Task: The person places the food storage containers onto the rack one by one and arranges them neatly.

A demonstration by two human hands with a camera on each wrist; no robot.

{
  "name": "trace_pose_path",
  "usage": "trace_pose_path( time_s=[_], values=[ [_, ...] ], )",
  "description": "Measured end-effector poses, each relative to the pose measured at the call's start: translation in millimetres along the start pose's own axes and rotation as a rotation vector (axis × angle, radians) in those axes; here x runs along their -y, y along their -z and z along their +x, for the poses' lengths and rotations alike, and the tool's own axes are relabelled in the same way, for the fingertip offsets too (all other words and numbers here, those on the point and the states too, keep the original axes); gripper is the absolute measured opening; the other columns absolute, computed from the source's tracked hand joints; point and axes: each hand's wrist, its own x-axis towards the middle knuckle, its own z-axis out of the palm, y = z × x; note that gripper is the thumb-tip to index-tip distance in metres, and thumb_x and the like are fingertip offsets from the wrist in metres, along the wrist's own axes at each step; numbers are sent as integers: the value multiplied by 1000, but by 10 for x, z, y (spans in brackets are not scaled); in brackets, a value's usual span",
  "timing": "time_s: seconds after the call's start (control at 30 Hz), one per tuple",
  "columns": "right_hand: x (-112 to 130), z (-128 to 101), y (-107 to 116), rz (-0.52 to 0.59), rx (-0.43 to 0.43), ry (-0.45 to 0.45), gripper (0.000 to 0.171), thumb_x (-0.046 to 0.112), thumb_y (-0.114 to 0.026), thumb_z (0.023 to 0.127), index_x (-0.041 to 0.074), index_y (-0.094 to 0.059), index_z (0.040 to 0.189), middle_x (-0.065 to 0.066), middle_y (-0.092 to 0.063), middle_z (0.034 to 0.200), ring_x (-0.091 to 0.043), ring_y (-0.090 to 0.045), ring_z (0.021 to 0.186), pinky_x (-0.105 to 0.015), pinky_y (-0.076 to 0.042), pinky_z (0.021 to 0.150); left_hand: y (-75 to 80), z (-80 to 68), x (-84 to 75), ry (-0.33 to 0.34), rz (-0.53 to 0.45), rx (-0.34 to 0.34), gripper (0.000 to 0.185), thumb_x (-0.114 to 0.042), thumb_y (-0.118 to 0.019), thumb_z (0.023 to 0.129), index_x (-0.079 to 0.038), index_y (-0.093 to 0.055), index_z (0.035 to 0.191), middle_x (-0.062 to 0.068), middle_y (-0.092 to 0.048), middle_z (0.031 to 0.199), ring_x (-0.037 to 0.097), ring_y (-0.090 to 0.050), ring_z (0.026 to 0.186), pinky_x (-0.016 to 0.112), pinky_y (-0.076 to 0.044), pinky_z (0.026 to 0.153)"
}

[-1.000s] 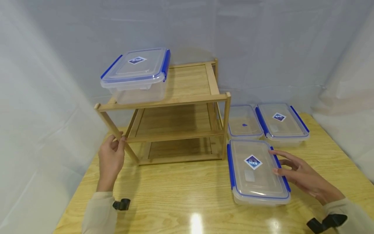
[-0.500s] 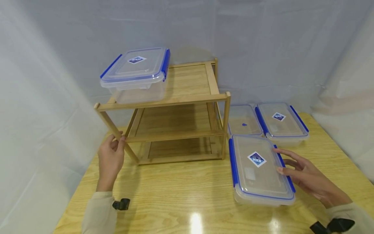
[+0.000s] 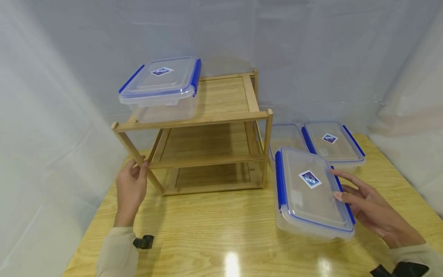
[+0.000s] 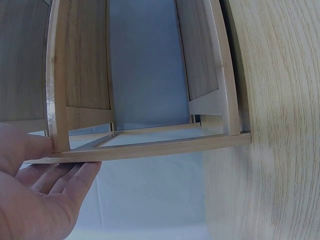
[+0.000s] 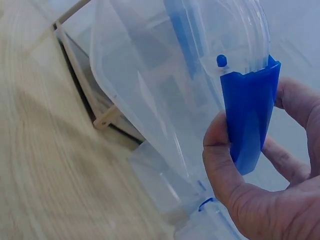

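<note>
Two hands are at work: the right hand (image 3: 372,207) grips the clear rectangular plastic container with blue lid clips (image 3: 311,192) by its right edge, fingers (image 5: 225,165) curled round a clip, holding it tilted just above the pale wooden tabletop (image 3: 207,231). The left hand (image 3: 131,188) pinches the front left leg of the three-tier wooden rack (image 3: 207,127).

A clear box with blue clips (image 3: 160,89) sits on the top left of the rack, up high. Two more boxes lie on the wooden counter (image 3: 214,231) at the far right. One with a sticker on its lid (image 3: 333,144) is on the right. Just beside it on the left lies a plain box (image 3: 285,135). Grey cloth (image 3: 311,50) hangs behind.
</note>
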Motion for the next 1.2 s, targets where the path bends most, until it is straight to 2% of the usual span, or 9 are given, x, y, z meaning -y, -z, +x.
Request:
trace_pose_path(
  time_s=[0.17, 0.37, 0.53, 0.67, 0.93, 1.2],
  values=[
    [63, -10, -9, 44, 18, 42, 59, -5, -34, 100, 22, -21, 151, -2, -57, 127, -25, -64, 102, -45, -56, 80, -4, 3, 8, -5, 6, 1, 37, -24, -49, 100, -2, -55, 129, 17, -63, 116, 30, -63, 104, 45, -54, 86],
    [153, -12, -2, 57, -35, 56, 56, -1, -33, 101, 25, -23, 150, -2, -59, 121, -26, -66, 95, -45, -57, 76, -14, 11, 15, -5, 9, -1, 37, -25, -49, 100, -3, -55, 129, 17, -64, 116, 31, -63, 104, 45, -54, 85],
    [222, -1, 20, 135, -52, 85, 56, -3, -32, 100, 24, -28, 149, -3, -56, 123, -27, -66, 96, -43, -57, 77, -18, 17, 22, -10, 5, -1, 37, -24, -49, 100, -3, -55, 129, 17, -64, 115, 31, -63, 103, 45, -54, 85],
    [297, 32, 21, 234, -31, 135, 55, -6, -30, 100, 21, -30, 148, -6, -56, 122, -28, -66, 95, -41, -58, 75, -20, 20, 23, -12, 1, -1, 36, -23, -49, 100, -3, -55, 129, 17, -64, 115, 30, -63, 104, 45, -54, 85],
    [507, 122, 24, 377, 75, 216, 54, -8, -21, 100, 17, -29, 148, -12, -58, 120, -32, -66, 92, -42, -59, 73, -17, 16, 14, -5, 9, 3, 38, -25, -48, 100, -3, -55, 130, 17, -64, 115, 30, -63, 105, 46, -54, 86],
    [730, 230, 6, 400, -3, 210, 52, -7, -28, 100, 17, -34, 146, -14, -60, 119, -31, -66, 93, -42, -59, 73, -15, 10, 12, -3, 9, 2, 38, -26, -48, 100, -3, -54, 130, 18, -64, 115, 31, -63, 105, 46, -54, 86]
  ],
)
